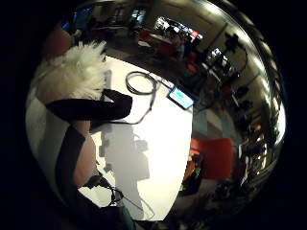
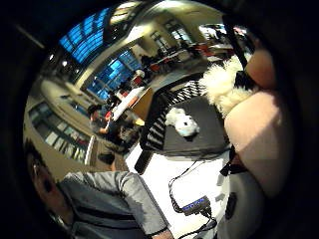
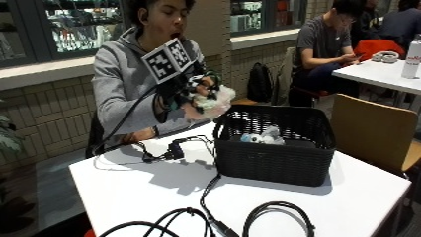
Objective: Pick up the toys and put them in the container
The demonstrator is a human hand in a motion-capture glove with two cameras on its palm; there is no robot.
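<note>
You sat behind the white table (image 3: 131, 182) with your bare left hand (image 3: 135, 137) resting near its far edge, beside a small black box (image 3: 176, 149) with cords running off it. Your gloved right hand (image 3: 190, 94) was raised above the table, just left of the basket and a little higher than its rim. Its fingers were curled round a fluffy white toy (image 3: 214, 101), which you held up in the air, clear of the table and not yet over the basket. In the thumb side palm view the toy's white fur (image 2: 222, 87) sat right against your palm, with the basket beyond it.

To the right of your hand, the black woven basket (image 3: 276, 158) stood on the table, upright and open at the top. One small toy (image 3: 263, 137), white and grey, already lay on the basket floor; the thumb side palm view showed the same toy (image 2: 182, 123) lying on the dark bottom. In the little finger side palm view the fur (image 1: 74, 72) filled the space by your fingers, above the white tabletop with a coiled cord (image 1: 140, 82) on it.

At the near edge of the table, loops of black cable (image 3: 263, 219) lay in front of the basket. A wooden chair (image 3: 371, 131) stood at the right of the table.
</note>
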